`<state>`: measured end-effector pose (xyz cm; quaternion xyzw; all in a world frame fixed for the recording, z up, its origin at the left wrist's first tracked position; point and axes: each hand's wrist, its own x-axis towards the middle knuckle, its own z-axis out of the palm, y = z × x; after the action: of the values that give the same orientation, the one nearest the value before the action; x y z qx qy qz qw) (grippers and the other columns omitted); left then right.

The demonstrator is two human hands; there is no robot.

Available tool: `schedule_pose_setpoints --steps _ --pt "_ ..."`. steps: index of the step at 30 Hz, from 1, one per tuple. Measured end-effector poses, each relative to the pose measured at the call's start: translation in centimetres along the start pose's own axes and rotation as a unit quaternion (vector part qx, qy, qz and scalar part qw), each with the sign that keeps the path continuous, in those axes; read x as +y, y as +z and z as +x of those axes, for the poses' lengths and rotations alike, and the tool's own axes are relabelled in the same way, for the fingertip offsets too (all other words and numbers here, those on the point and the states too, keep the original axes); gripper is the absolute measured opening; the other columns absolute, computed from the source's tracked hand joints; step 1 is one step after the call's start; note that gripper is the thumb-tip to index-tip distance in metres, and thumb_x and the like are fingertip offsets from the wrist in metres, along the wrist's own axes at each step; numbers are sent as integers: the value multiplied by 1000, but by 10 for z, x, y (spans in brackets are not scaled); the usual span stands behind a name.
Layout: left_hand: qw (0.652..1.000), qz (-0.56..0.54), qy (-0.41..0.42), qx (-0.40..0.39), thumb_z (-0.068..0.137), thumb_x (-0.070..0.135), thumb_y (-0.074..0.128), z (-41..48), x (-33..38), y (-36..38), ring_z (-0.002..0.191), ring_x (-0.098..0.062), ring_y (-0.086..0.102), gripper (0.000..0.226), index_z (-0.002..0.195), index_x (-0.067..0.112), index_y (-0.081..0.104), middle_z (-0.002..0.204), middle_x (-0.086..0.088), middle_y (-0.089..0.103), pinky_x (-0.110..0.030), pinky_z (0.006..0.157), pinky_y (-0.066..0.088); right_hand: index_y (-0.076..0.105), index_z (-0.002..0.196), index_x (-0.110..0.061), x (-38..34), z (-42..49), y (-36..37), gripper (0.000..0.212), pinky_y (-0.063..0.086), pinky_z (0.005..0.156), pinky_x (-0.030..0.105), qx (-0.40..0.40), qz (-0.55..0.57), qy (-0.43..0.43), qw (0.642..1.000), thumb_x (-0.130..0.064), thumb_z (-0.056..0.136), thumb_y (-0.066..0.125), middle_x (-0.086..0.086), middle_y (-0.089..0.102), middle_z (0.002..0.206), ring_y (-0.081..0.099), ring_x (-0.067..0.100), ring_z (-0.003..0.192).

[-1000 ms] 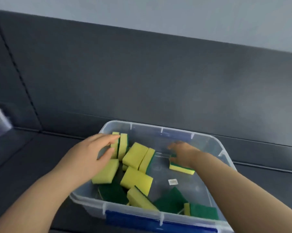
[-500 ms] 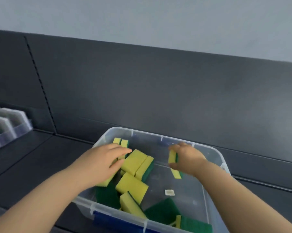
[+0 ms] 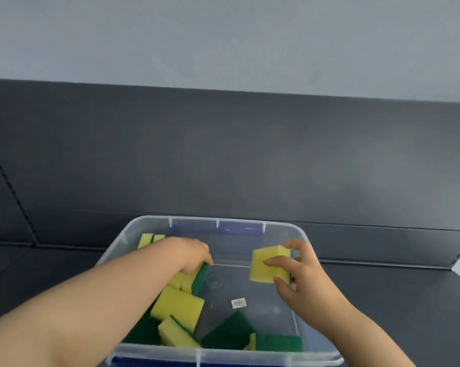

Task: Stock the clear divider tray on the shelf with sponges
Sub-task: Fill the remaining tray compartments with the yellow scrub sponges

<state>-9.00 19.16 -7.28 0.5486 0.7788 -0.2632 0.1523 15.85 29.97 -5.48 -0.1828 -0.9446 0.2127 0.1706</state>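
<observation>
One sponge [image 3: 270, 263] is pinched in the right hand [image 3: 300, 276], thumb and fingers clamped on its yellow face, raised over the right side of the clear bin [image 3: 250, 221]. The left hand [image 3: 189, 254] reaches inside, fingers curled over two upright sponges [image 3: 197, 278]; its fingertips are hidden behind them. More loose sponges [image 3: 177, 305] lie in the bin's near left part, some covered by the forearm. A small white sticker [image 3: 238, 303] on the bin floor carries print too small to read, and a round moulded mark [image 3: 214, 281] near it is equally illegible. The bin sits on a dark shelf [image 3: 382, 300], its near edge cut off.
</observation>
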Motion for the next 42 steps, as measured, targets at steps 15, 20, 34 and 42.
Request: schedule_pose_setpoints --steps 15,20,34,42 --pt "994 -79 46 59 76 -17 45 -12 10 1 99 -21 47 73 137 24 41 135 6 31 -29 69 40 71 85 -21 -3 8 10 16 37 80 16 94 135 80 983 -9 75 74 -8 43 118 52 10 92" --pt "985 -100 48 130 83 -6 51 -15 8 8 100 -22 47 55 129 22 47 125 0 43 -37 84 45 61 103 -31 -5 9 11 38 46 88 27 84 144 83 982 -9 74 75 -9 44 119 54 15 101" --pt "917 -281 25 283 81 47 59 -83 15 -4 92 -1 48 28 101 49 40 100 23 50 -23 82 42 37 138 -27 -11 10 10 64 37 87 16 -10 130 147 981 -11 82 64 0 53 126 51 15 113" --pt "739 -515 -48 431 63 29 84 -115 55 0 98 10 51 47 95 50 56 100 30 58 -6 78 39 46 126 -35 -19 -5 5 56 27 75 7 4 132 73 989 -10 80 65 -22 45 101 46 5 94"
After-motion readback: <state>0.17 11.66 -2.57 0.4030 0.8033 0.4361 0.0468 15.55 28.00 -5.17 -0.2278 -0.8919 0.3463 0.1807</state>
